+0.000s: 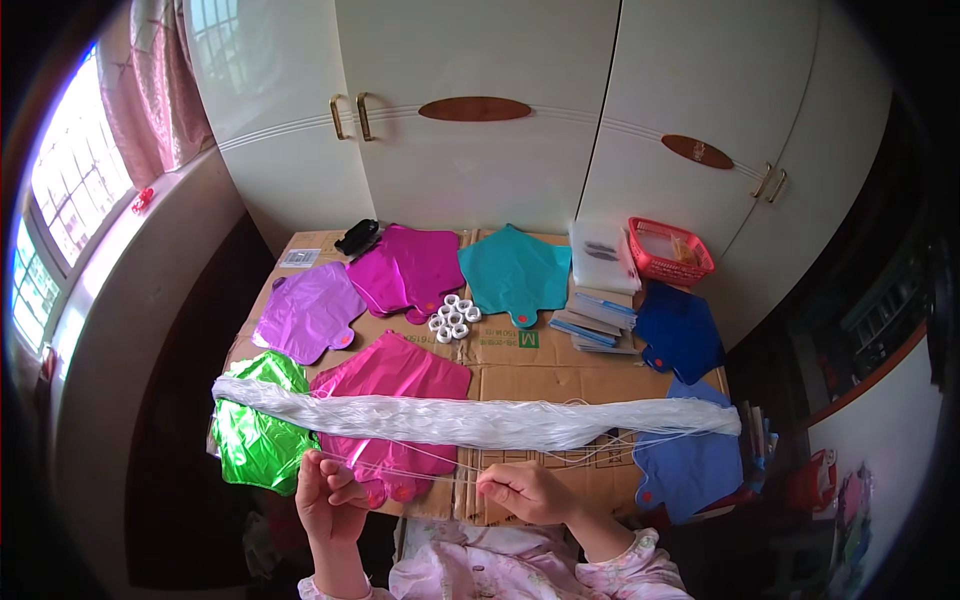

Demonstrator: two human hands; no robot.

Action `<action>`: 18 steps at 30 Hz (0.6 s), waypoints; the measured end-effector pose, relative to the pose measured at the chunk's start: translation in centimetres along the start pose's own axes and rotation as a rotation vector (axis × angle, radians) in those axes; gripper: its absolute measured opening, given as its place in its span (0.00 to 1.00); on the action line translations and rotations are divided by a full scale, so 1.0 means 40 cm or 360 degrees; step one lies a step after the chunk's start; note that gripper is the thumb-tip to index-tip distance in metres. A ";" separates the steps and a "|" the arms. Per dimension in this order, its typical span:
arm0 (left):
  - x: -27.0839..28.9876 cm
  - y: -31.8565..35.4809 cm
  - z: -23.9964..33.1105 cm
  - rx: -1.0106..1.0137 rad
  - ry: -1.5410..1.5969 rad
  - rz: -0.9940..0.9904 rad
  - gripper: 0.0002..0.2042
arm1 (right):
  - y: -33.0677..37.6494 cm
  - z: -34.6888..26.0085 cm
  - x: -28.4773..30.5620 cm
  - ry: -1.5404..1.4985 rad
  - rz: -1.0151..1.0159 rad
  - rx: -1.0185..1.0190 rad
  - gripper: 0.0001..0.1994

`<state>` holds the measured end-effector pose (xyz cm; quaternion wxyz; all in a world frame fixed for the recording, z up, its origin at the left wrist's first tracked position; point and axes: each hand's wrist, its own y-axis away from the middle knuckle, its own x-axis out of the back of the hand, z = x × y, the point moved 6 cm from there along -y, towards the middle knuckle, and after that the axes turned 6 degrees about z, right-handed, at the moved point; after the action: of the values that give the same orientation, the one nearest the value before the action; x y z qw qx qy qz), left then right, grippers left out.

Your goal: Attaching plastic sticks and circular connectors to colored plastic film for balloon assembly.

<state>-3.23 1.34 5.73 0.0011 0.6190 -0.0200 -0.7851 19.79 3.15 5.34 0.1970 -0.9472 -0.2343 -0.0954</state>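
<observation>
While the long white skein (470, 420) lies stretched crosswise over the cardboard (560, 377), both hands work at its near side. One end of the skein rests over the shiny green foil piece (262, 450), the other over the periwinkle-blue piece (690, 470); its middle crosses the lower part of the hot-pink piece (395, 375). Laid out long like this, it probably keeps its many threads roughly parallel and less prone to snarl; a few loose ones stray near the right end regardless.

Left hand (332, 492): raised, thumb and index tips brought together, apparently on fine strands (420, 472); remaining fingers bent loosely, not fully closed. Right hand (525, 492): thumb and forefinger closed in a pinch on the same strands, other fingers folded underneath. Strands span the gap between the hands, close to straight; I take the spacing as a way of keeping them taut and separate from the bulk. Exact count: too fine to tell.

Far side of the board: purple piece (308, 312), magenta piece (408, 270), teal piece (515, 272), small white rolls (447, 322), red basket (655, 268). Set around the edges, they seem arranged to leave the near middle to the hands, each colour easy to pick out.
</observation>
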 end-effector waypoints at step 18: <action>-0.044 0.022 -0.079 -0.0542 -0.1379 -0.0117 0.06 | -0.037 -0.022 -0.063 0.0392 0.0044 0.0329 0.05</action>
<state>0.25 0.41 6.74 0.0663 0.2254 0.1326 -0.9629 16.83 2.96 5.93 0.3220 -0.9061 -0.2040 -0.1834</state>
